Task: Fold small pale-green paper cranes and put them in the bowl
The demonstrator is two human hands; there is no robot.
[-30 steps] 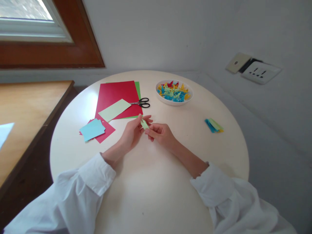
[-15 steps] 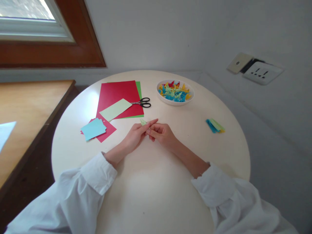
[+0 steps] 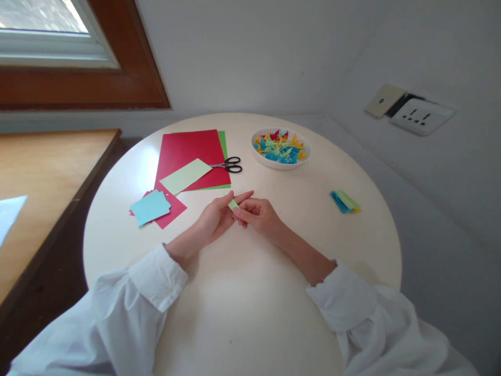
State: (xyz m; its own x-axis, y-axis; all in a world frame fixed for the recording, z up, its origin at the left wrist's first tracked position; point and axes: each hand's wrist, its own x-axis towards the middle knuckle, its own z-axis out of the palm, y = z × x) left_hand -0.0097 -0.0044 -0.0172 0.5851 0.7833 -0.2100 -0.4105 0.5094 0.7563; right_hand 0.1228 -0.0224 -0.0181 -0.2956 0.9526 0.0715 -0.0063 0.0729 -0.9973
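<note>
My left hand and my right hand meet over the middle of the round cream table. Between their fingertips sits a small folded piece of light green paper. Both hands pinch it, with the left fingers stretched along its top and the right fingers curled round its near end. Most of the piece is hidden by the fingers.
A red sheet over a green one lies at the back left, with a pale green strip on it. Black scissors lie beside it. Blue squares sit further left. A white bowl holds several folded papers. Small folded papers lie right.
The green piece has been turned and drawn in between the fingers; half a second ago its tip stuck out past the left fingers. Both hands stayed in place.
</note>
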